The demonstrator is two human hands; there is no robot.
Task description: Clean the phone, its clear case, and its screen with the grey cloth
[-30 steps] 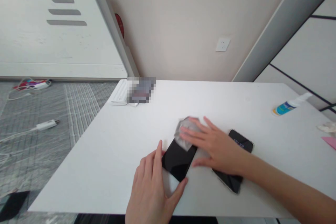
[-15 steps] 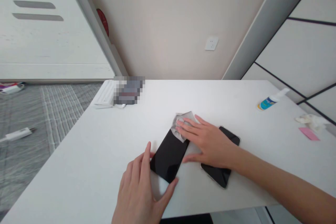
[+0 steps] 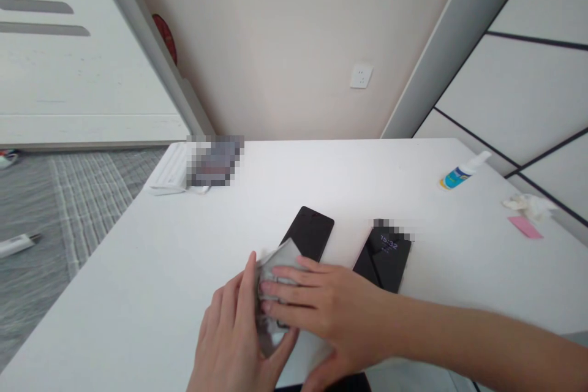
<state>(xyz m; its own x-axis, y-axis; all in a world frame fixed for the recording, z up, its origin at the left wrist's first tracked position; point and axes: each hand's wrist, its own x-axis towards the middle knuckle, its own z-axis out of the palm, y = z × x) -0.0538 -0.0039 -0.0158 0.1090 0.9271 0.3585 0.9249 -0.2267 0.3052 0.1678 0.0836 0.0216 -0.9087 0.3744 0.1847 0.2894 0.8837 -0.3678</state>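
Note:
A black smartphone (image 3: pixel 309 234) lies on the white table, its far end bare and its near end under a thin grey cloth (image 3: pixel 289 254). With thumb and fingers on either side of the phone's near end, my left hand (image 3: pixel 239 324) holds it steady. Fingers outstretched, my right hand (image 3: pixel 316 300) presses the cloth onto the screen. A second smartphone (image 3: pixel 383 257), its screen showing 15:32, rests to the right, its near part hidden behind my right hand and forearm.
On the right stand a small spray bottle (image 3: pixel 463 171), a crumpled white tissue (image 3: pixel 530 205) and a pink slip (image 3: pixel 525 226). A white face mask (image 3: pixel 169 168) lies at the back left beside a blurred dark item (image 3: pixel 215 162). A wall (image 3: pixel 294 49) borders the table's far edge.
My right hand has slid the cloth from the first phone's far end to its near end. The second phone's screen now shows the time. The view has shifted slightly.

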